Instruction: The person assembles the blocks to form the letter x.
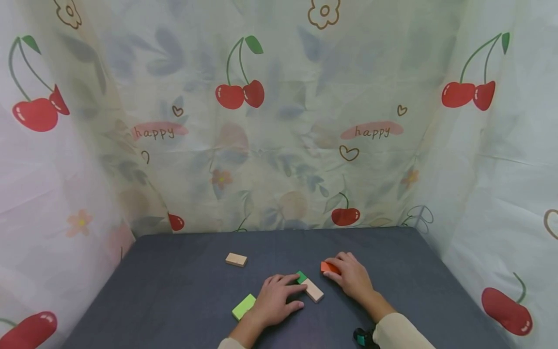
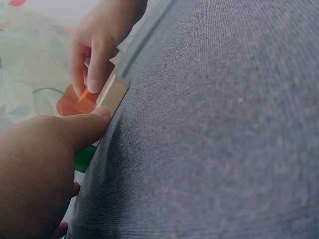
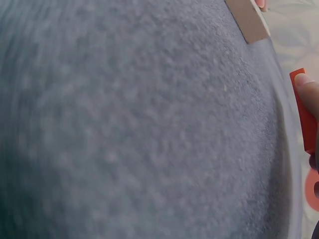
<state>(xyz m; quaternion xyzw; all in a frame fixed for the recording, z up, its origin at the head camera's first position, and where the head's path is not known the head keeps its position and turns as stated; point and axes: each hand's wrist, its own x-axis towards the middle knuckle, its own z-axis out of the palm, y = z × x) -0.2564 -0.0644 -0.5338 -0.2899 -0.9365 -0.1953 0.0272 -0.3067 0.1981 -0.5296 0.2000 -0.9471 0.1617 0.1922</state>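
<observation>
Between thumb and fingers, my right hand (image 1: 350, 277) pinches an orange block (image 1: 330, 268) over the right half of the table. The right wrist view shows the thumb on the face of that orange block (image 3: 305, 117). My left hand (image 1: 275, 299) reaches in with its fingers extended, fingertips right at a green block (image 1: 302, 277) and a plain wooden block (image 1: 314, 291), which lie end to end in a slanting line. In the left wrist view, the thumb overlaps the wooden block (image 2: 115, 92). A lime-green block (image 1: 244, 307) lies beside the left wrist, partly hidden by it.
Another plain wooden block (image 1: 236, 260) lies farther back, left of centre. A small black object with a teal patch (image 1: 361, 338) is near the right sleeve. The dark grey table (image 1: 183, 281) is bordered by a printed curtain (image 1: 283, 121) at the back and sides.
</observation>
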